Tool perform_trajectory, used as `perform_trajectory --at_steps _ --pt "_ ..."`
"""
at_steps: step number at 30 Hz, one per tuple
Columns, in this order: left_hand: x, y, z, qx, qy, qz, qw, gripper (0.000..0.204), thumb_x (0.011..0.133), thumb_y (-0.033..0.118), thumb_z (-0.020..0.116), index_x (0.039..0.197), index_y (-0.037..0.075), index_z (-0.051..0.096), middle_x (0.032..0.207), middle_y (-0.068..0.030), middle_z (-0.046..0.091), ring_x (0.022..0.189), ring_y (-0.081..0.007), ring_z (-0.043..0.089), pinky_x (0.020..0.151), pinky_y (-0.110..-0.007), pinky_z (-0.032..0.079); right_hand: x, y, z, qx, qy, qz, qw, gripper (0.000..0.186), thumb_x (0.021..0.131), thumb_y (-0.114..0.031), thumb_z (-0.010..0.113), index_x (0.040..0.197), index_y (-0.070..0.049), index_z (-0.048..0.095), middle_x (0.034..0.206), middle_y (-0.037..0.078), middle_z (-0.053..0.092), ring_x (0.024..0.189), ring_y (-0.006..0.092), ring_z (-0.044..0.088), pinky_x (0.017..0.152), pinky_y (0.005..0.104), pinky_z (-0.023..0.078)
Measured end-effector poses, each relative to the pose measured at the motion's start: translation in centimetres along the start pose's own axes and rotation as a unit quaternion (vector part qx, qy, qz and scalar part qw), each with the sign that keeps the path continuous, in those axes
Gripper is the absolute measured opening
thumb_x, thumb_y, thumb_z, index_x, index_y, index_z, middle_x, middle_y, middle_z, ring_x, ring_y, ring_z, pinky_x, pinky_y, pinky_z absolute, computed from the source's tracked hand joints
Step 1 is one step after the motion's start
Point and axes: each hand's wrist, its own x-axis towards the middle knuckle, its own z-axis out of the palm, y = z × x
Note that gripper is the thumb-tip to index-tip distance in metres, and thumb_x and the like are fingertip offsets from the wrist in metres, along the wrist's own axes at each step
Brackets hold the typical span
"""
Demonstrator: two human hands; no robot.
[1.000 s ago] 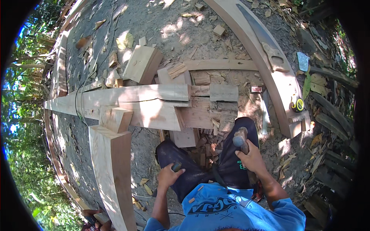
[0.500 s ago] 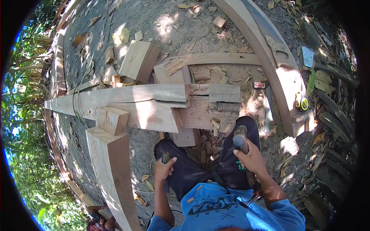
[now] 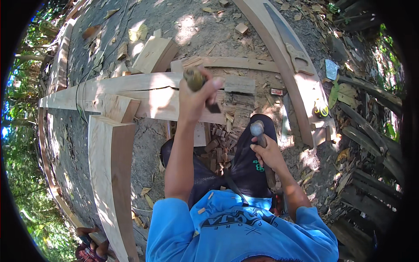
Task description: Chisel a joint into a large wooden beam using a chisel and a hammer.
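Observation:
My left hand (image 3: 197, 97) is raised over the notched end of a thick timber beam (image 3: 126, 87). It grips a chisel (image 3: 213, 107) whose dark flat blade points down near the notch; whether the edge touches wood I cannot tell. The hand and forearm hide part of the joint. A long dark crack runs along the beam toward its stepped end. My right hand (image 3: 268, 153) is closed round the handle of a hammer (image 3: 257, 128), held above my right thigh with its round metal head upward. Small wood chips (image 3: 217, 150) lie heaped between my legs.
A tall squared timber (image 3: 111, 174) stands at the left against the beam. To the right lies a long plank (image 3: 283, 72) bearing a handsaw (image 3: 297, 59) and a yellow tape measure (image 3: 321, 109). A wood block (image 3: 152, 54) sits beyond the beam. A person (image 3: 91, 246) shows at lower left.
My left hand has gone from above my left thigh forward and up over the beam with the chisel. The hammer hand has shifted slightly left. The whole view has shifted a little.

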Motion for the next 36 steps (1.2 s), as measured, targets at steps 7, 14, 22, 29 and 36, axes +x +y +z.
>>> perform_trajectory --at_steps 7,14,22,29,36 --pt "3.1 -2.7 3.2 0.018 -0.073 -0.006 0.997 0.027 0.081 0.021 0.08 0.08 0.006 0.057 0.06 0.0017 0.054 0.049 -0.0056 0.049 0.045 -0.021 0.041 -0.4 0.7 0.4 -0.013 0.025 -0.023 0.999 0.027 0.089 -0.014 0.066 0.11 -0.002 0.054 0.061 0.002 0.052 0.042 0.0106 0.049 0.039 0.0283 0.039" --pt "2.9 -3.9 3.0 0.023 -0.083 -0.016 0.996 0.03 0.079 0.026 0.081 0.082 0.007 0.059 0.061 0.0027 0.054 0.051 -0.0052 0.051 0.046 -0.021 0.041 -0.6 0.7 0.7 -0.035 0.025 -0.031 0.999 0.026 0.089 -0.013 0.066 0.11 -0.002 0.054 0.061 0.002 0.053 0.042 0.0106 0.049 0.039 0.0281 0.039" --pt "3.1 -4.3 2.5 0.022 -0.081 0.006 0.996 0.025 0.082 0.018 0.078 0.083 0.005 0.057 0.062 0.0002 0.054 0.051 -0.0066 0.049 0.045 -0.022 0.041 -0.5 0.6 0.7 -0.046 0.028 -0.035 0.998 0.025 0.09 -0.012 0.065 0.109 -0.001 0.054 0.06 0.002 0.052 0.041 0.0115 0.049 0.038 0.0285 0.039" --pt "2.8 -4.8 1.4 0.058 -0.144 0.017 0.988 0.023 0.081 0.013 0.077 0.082 0.005 0.056 0.059 0.0013 0.051 0.049 -0.0068 0.048 0.044 -0.021 0.038 -0.7 1.0 0.7 -0.041 0.024 -0.045 0.998 0.025 0.088 -0.011 0.066 0.107 0.0 0.054 0.06 0.002 0.051 0.041 0.0116 0.05 0.038 0.0287 0.039" --pt "2.3 -5.2 1.3 -0.02 -0.048 0.03 0.998 0.024 0.081 0.014 0.078 0.081 0.007 0.055 0.06 0.0015 0.052 0.049 -0.0057 0.049 0.044 -0.021 0.038 -2.3 -5.1 0.7 -0.096 0.045 -0.066 0.992 0.021 0.085 -0.01 0.067 0.101 -0.003 0.054 0.06 0.001 0.052 0.042 0.0091 0.049 0.04 0.026 0.038"
